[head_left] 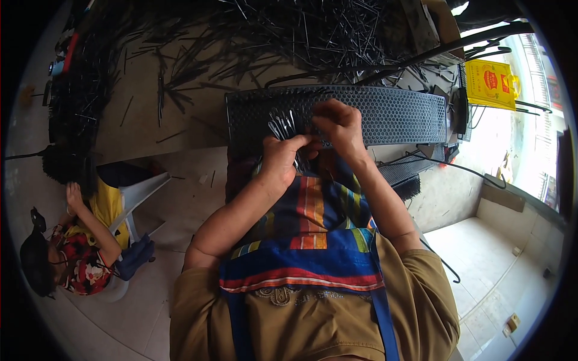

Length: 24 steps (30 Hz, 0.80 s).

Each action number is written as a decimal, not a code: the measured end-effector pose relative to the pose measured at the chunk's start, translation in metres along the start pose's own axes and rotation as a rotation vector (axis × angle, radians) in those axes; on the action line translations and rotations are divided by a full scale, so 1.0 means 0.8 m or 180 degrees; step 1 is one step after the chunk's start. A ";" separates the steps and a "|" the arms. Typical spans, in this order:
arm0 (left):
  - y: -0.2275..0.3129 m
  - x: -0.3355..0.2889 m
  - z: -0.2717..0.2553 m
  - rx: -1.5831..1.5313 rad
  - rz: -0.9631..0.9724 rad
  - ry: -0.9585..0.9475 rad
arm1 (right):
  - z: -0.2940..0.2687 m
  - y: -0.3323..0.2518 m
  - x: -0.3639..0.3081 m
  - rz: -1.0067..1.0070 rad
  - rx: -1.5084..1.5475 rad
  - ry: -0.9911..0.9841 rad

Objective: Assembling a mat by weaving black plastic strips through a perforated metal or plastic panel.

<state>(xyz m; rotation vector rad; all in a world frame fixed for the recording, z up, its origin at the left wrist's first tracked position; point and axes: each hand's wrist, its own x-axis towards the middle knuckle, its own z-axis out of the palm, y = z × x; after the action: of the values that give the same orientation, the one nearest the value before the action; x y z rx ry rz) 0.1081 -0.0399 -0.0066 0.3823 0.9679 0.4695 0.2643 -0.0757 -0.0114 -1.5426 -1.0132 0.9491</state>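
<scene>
A long black panel [397,114] full of small round-looking holes lies across in front of me, above my lap. At its left half, my left hand [280,157] is closed around a bundle of thin dark strips [280,125] with shiny, looped upper ends. Just right of that bundle, my right hand [342,125] hovers over the panel with its fingers bent in a pinch. Whatever sits between those right fingertips is too small and dark to make out. My striped apron [313,216] lies below both hands.
Loose black strips [337,36] are heaped on the table [135,114] beyond the panel. Bent black rods [415,60] cross at the upper right, near a yellow bag [490,83]. At the left, a co-worker [84,259] sits with a hand at a dark bristly bundle [69,162].
</scene>
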 end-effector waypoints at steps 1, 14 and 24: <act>-0.002 0.000 -0.001 -0.0042 0.0010 0.0096 | -0.002 -0.004 -0.002 0.0462 0.0399 0.0296; 0.007 0.006 0.012 0.0309 0.0200 -0.0043 | -0.025 -0.020 0.041 -0.1506 -0.1918 0.1158; -0.007 0.000 -0.003 0.0039 0.0359 -0.0183 | -0.006 -0.004 0.024 -0.1144 -0.2913 0.0863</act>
<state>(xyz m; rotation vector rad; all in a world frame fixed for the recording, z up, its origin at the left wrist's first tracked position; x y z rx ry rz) 0.1070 -0.0445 -0.0109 0.4608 0.8970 0.5522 0.2745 -0.0587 -0.0086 -2.0324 -1.5607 -0.0291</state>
